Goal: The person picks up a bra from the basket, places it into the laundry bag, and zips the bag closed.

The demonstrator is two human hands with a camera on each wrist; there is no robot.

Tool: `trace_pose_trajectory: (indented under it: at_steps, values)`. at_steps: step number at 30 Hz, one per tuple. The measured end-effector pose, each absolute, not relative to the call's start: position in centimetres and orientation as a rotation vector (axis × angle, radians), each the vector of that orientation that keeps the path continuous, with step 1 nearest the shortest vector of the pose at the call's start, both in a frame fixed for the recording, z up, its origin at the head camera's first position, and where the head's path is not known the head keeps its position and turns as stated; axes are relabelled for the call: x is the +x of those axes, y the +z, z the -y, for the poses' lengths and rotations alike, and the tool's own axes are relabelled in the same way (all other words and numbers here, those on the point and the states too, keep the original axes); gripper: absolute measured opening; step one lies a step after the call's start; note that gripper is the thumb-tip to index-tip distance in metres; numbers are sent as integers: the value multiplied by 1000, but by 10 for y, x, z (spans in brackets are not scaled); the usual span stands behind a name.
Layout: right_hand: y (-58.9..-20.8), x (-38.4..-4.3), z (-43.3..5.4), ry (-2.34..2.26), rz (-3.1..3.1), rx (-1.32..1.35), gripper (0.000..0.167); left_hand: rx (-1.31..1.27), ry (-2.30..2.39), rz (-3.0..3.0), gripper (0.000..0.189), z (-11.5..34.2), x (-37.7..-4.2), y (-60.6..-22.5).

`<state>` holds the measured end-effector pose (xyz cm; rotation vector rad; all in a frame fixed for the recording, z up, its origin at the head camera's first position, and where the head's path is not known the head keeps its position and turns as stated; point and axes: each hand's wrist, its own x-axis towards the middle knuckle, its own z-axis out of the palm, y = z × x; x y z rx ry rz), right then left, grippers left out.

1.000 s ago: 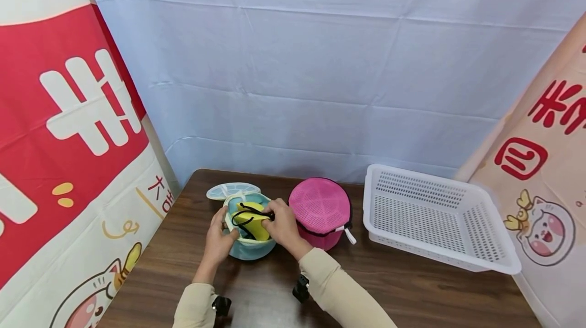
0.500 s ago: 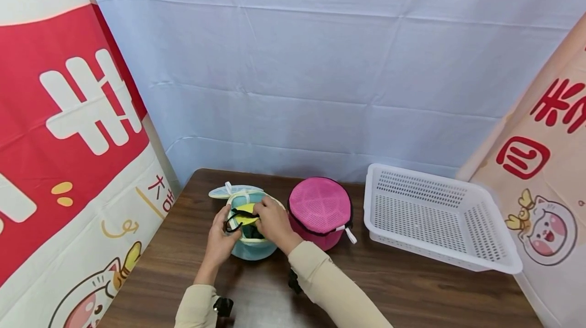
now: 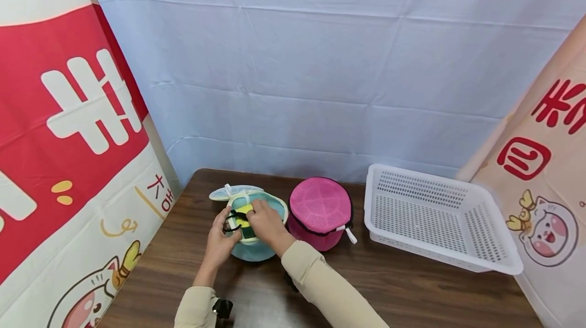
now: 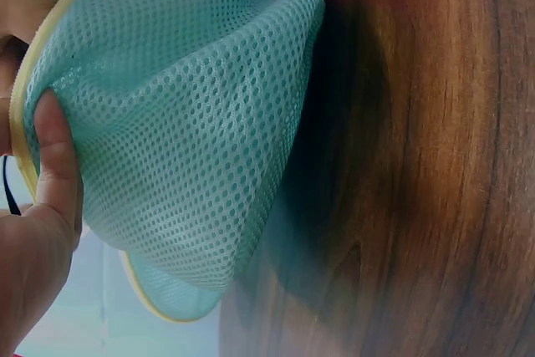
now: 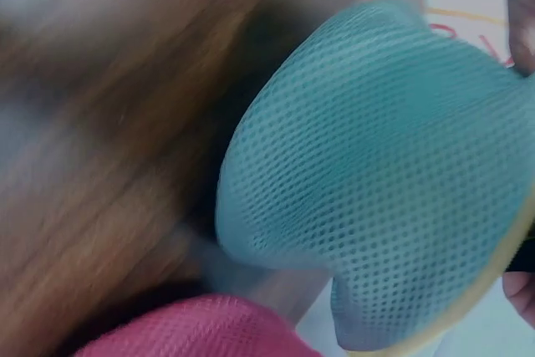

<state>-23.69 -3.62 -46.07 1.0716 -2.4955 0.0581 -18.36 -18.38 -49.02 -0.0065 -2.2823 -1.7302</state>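
Teal mesh laundry bag [image 3: 254,253] on table [image 3: 174,262], round lid [image 3: 240,191] swung back.
Left hand [image 3: 220,240] grips rim, presumably bracing it; right hand [image 3: 269,225] dips inside by yellow item [image 3: 244,208], fingertips hidden, pinch uncertain.

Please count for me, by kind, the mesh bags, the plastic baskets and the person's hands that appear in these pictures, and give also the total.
Mesh bags: 2 (one round light-teal mesh bag, one round pink mesh bag)
Plastic baskets: 1 (white rectangular perforated plastic basket)
Hands: 2 (left hand, right hand)
Total: 5
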Motion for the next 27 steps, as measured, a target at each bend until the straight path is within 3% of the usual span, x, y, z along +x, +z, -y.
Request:
trace_pose_trajectory:
  at_steps: [13,17,27]
  values:
    - [-471,-247,34,14,2471,966,11,-63,-1791,2240,65,174,-171,-461]
    - [-468,-243,38,98,2568,975,6,-59,-1801,2230,67,179,-176,-471]
    - [-466,-244,36,629,2761,1150,16,-61,-1816,2210,69,189,-186,-497]
